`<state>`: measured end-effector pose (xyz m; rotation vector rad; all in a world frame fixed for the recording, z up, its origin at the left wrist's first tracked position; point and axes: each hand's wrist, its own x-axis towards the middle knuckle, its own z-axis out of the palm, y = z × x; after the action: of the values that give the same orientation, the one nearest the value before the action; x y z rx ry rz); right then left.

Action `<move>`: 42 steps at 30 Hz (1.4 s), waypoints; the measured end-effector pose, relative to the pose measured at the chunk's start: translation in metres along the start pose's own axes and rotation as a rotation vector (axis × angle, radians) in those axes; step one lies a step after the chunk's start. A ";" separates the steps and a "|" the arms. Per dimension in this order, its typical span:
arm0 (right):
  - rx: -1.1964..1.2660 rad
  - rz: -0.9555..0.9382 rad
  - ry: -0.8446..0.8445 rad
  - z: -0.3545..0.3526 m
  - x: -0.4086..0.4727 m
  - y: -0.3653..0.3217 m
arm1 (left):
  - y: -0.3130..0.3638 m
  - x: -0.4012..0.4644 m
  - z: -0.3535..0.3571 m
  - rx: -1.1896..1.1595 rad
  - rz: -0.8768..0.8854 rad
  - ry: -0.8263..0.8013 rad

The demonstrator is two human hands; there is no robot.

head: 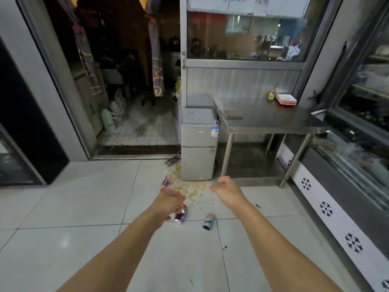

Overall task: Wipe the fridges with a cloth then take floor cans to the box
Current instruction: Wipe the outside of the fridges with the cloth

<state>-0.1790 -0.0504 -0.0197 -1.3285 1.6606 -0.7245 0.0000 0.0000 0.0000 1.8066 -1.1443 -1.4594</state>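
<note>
While cans still lay on the floor, my left hand (171, 200) gripped a purple can (180, 214); my right hand (226, 189) hung loose — green can (208, 221) at four o'clock, no box visible.

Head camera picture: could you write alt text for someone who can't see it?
Two bare arms reach over a tiled floor: the left hand grips a can, the right hand hangs loosely curled. A green can and two more lie near spilled crumbs beside a small steel fridge.
</note>
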 end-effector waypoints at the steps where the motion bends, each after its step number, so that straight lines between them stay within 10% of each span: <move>1: -0.006 -0.007 0.001 0.000 0.003 -0.004 | 0.003 0.006 0.000 -0.010 0.008 -0.001; 42: -0.121 0.212 0.276 -0.073 0.608 -0.104 | 0.327 0.606 -0.024 0.141 0.084 -0.213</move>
<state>-0.2307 -0.6683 -0.0607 -1.1496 2.0590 -0.7138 -0.0369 -0.6876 -0.0241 1.7021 -1.4437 -1.5852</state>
